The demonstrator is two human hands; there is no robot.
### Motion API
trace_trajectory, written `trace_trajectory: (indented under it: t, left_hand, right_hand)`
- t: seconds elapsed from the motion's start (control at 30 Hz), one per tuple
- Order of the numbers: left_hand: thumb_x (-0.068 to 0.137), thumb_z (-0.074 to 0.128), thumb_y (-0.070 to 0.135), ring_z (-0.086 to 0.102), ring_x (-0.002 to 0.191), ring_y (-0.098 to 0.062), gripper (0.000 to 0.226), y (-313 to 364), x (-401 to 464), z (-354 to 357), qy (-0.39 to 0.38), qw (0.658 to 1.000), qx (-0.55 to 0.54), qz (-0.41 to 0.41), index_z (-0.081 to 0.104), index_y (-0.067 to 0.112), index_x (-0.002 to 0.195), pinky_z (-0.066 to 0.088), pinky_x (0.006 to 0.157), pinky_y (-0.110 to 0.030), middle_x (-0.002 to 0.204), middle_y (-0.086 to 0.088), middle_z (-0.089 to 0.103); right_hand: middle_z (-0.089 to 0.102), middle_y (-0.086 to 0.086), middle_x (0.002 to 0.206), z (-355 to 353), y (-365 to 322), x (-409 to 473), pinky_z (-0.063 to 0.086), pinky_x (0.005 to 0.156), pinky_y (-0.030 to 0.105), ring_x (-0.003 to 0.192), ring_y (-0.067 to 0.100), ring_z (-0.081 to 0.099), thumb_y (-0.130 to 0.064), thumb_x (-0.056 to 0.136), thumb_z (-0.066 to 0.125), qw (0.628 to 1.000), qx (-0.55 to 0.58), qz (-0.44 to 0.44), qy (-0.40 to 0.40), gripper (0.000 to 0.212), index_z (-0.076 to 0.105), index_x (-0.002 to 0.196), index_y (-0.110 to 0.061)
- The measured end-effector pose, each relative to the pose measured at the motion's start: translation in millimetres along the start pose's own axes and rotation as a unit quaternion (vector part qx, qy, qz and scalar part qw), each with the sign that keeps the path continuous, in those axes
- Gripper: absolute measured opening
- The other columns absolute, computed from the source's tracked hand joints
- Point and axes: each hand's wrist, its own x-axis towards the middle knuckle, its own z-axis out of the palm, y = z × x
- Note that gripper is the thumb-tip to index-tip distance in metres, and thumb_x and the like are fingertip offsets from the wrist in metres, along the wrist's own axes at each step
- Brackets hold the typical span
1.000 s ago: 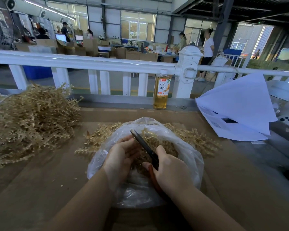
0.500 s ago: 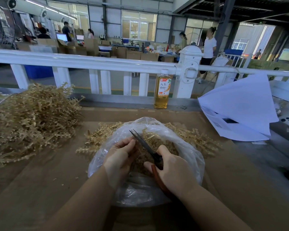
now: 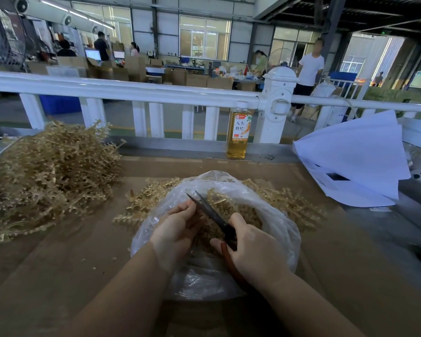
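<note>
Clock dial centred on the bag. The clear crumpled plastic bag (image 3: 286, 229) lies mid-table on the brown cardboard-covered table (image 3: 58, 263), mouth up, w/ both hands over it.

R hand (image 3: 255, 251), at approx 5 o'clk of the bag's ctr, grips the scissors w/ dark steel blades and orange-red handles (image 3: 209, 210): fingers wrapped round the handles, thumb up along the pivot. The blades point to 11 o'clk, tips slightly parted, above the bag's opening.

L hand (image 3: 173, 232) sits at 8 o'clk, fingers curled in, thumb and fingertips meeting right against the blades. Whether they pinch anything can't be told; the tips hide it.

Inside the bag, under the blades: a loose fill of short golden-tan plastic sprig cuttings (image 3: 231, 207). Longer golden-tan sprigs (image 3: 289, 203) lie on the table just behind the bag, spilling out at 10 and 2 o'clk and touching its back edge.

Rest: a big heap of tangled golden-tan plastic branches (image 3: 46, 171) at 9–10 o'clk, apart from the bag. A clear bottle of amber drink w/ white cap (image 3: 238, 132) stands upright at 12 o'clk on the table's far edge, against the white post-and-rail fence (image 3: 131, 90). A stack of white paper sheets (image 3: 355, 156) at 2 o'clk, well apart. Beyond the fence, a workshop floor w/ cartons and people standing.
</note>
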Motion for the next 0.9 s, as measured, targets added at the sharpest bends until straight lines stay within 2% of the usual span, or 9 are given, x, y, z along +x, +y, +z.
trace_trajectory:
  t: [0.1, 0.23, 0.33, 0.43, 0.57, 0.77, 0.9]
  left_hand:
    - [0.093, 0.049, -0.001, 0.066, 0.059, -0.014, 0.024, 0.0, -0.4, 0.1, -0.009, 1.0, -0.001, 0.001, 0.059, 0.009, 0.074, 0.055, 0.058, -0.021, 0.065, -0.004, 0.069]
    - [0.093, 0.044, -0.006, 0.06, 0.074, -0.021, 0.03, -1.9, 1.2, -0.3, -0.012, 1.0, 0.009, 0.015, 0.056, 0.009, 0.07, 0.048, 0.076, -0.029, 0.074, -0.01, 0.064]
    - [0.093, 0.044, -0.007, 0.059, 0.072, -0.02, 0.034, -4.3, 2.2, -1.3, -0.016, 0.999, 0.019, 0.027, 0.055, 0.009, 0.066, 0.048, 0.071, -0.028, 0.063, -0.006, 0.065]
    - [0.092, 0.045, -0.007, 0.06, 0.072, -0.021, 0.029, -5.1, 1.1, -2.3, -0.032, 0.998, 0.034, 0.031, 0.056, 0.007, 0.069, 0.048, 0.072, -0.028, 0.071, -0.01, 0.065]
    - [0.091, 0.047, -0.005, 0.061, 0.068, -0.019, 0.026, -4.2, 1.8, -3.9, -0.047, 0.998, 0.038, 0.023, 0.058, 0.006, 0.071, 0.049, 0.071, -0.028, 0.066, -0.008, 0.067]
    - [0.091, 0.048, -0.004, 0.059, 0.07, -0.018, 0.026, -2.1, 3.2, -6.6, -0.043, 0.999, 0.023, 0.004, 0.058, 0.008, 0.07, 0.049, 0.072, -0.029, 0.071, -0.008, 0.064]
    - [0.092, 0.046, -0.005, 0.06, 0.071, -0.02, 0.032, -3.1, 2.3, -5.7, -0.032, 0.999, 0.013, 0.004, 0.056, 0.009, 0.066, 0.049, 0.072, -0.03, 0.066, -0.008, 0.067]
  right_hand:
    - [0.062, -0.006, 0.095, 0.2, 0.1, 0.2, 0.051, 0.076, 0.028, 0.087, 0.012, 0.061, -0.061, 0.089, 0.045, 1.0, -0.003, -0.009, 0.003, 0.039, 0.038, 0.11, -0.029]
    - [0.059, -0.007, 0.089, -0.5, 0.5, 0.3, 0.049, 0.072, 0.024, 0.082, 0.01, 0.06, -0.062, 0.09, 0.044, 1.0, -0.009, -0.023, 0.003, 0.037, 0.036, 0.107, -0.03]
    - [0.058, -0.006, 0.086, 0.7, -0.3, 1.2, 0.046, 0.068, 0.025, 0.079, 0.012, 0.058, -0.059, 0.091, 0.044, 1.0, -0.013, -0.027, 0.009, 0.034, 0.035, 0.104, -0.029]
    - [0.056, -0.007, 0.082, 0.5, -1.8, 3.5, 0.038, 0.064, 0.024, 0.076, 0.012, 0.056, -0.058, 0.092, 0.043, 1.0, -0.006, -0.028, 0.005, 0.03, 0.031, 0.099, -0.031]
    - [0.057, -0.007, 0.081, 1.1, -5.6, 6.5, 0.036, 0.063, 0.025, 0.076, 0.014, 0.058, -0.058, 0.092, 0.043, 0.999, 0.004, -0.03, 0.01, 0.031, 0.03, 0.097, -0.03]
    - [0.055, -0.007, 0.082, 5.3, -7.3, 7.5, 0.038, 0.062, 0.021, 0.074, 0.012, 0.057, -0.059, 0.094, 0.039, 0.999, -0.013, -0.044, 0.025, 0.033, 0.033, 0.106, -0.028]
    - [0.056, -0.005, 0.092, 6.8, -3.5, 4.0, 0.04, 0.068, 0.022, 0.085, 0.014, 0.057, -0.062, 0.092, 0.038, 0.997, -0.049, -0.039, 0.052, 0.04, 0.034, 0.115, -0.029]
